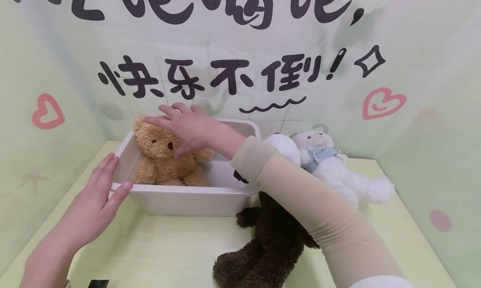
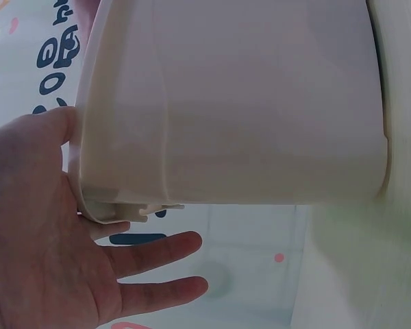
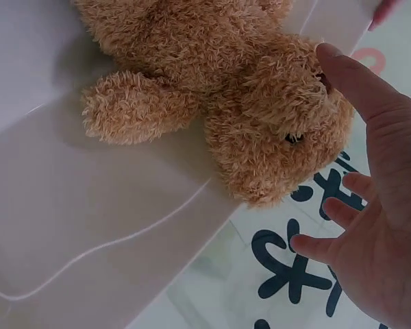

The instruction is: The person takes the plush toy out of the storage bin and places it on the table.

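Observation:
A light-brown teddy bear (image 1: 176,162) sits in the left part of a white plastic bin (image 1: 195,202), facing the front. Over its head hovers my right hand (image 1: 195,129), fingers spread and straight. The right wrist view shows this hand (image 3: 377,205) beside the teddy bear's head (image 3: 281,123), its thumb near the face; contact is unclear. My left hand (image 1: 92,200) touches the bin's front left corner, thumb at the rim. Seen from the left wrist, that hand (image 2: 61,226) has two fingers stretched out straight past the bin (image 2: 260,103); part of another is hidden behind the corner.
Right of the bin lie a dark-brown plush toy (image 1: 267,246) and a white plush toy (image 1: 330,167) with a blue scarf. Another white plush head (image 1: 283,146) is partly covered by my right sleeve. Printed walls enclose the pale yellow table (image 1: 169,246) on three sides.

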`<state>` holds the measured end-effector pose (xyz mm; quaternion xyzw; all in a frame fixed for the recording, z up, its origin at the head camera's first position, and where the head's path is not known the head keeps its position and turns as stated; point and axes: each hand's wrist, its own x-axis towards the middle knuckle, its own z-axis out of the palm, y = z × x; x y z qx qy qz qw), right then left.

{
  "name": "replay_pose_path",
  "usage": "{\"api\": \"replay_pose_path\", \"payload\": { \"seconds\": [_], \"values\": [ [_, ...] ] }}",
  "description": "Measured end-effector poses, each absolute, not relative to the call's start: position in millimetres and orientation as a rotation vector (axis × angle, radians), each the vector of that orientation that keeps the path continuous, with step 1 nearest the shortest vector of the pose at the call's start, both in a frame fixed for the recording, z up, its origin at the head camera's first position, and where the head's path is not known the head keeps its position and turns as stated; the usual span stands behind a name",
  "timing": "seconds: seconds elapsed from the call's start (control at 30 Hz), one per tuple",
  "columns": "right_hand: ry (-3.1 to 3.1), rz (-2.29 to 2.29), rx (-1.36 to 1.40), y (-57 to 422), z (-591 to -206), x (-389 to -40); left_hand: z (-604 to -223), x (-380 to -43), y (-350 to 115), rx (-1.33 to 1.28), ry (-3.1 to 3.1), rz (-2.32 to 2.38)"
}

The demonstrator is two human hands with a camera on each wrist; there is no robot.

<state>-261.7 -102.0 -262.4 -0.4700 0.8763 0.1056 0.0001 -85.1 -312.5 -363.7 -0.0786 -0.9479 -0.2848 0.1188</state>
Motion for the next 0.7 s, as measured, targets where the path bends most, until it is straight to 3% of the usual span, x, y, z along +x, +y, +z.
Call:
{"api": "replay_pose_path", "payload": {
  "seconds": [0.33, 0.7],
  "values": [
    [2.722, 0.217, -1.464, -107.3, -285.0, -270.7, -365.6, -84.7, -313.2, -0.231, -2.767, -0.824],
    [2.751, 0.303, -1.732, -116.8, -298.9, -272.1, -363.5, -84.8, -312.0, -0.209, -2.784, -0.799]
  ]
}}
